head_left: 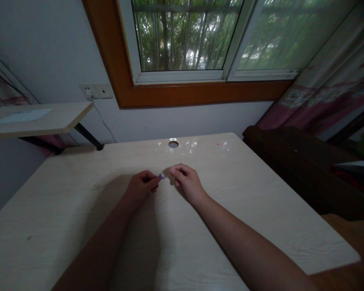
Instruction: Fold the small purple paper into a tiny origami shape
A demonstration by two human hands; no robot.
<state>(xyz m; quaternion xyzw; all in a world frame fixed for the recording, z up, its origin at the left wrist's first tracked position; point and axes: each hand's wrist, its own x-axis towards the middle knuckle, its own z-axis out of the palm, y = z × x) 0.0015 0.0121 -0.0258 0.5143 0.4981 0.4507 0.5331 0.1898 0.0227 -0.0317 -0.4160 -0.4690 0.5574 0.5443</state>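
Observation:
Over the middle of the pale wood desk [197, 242], my left hand [141, 186] pinches a small purple-and-white piece [161, 176] between thumb and fingers. It looks thin, but it is too small and dim to name its kind. My right hand [187, 180] is closed in a pinch at the other end of this piece, thumb against the fingertips. Only a short stretch of it shows in the gap between the two hands; the fingers hide the rest.
A round cable hole [173, 144] lies beyond my hands near the desk's back edge, with a tiny pink dot [218, 144] to its right. A raised shelf [57, 117] on black legs stands at the back left. Dark furniture [291, 169] borders the right side.

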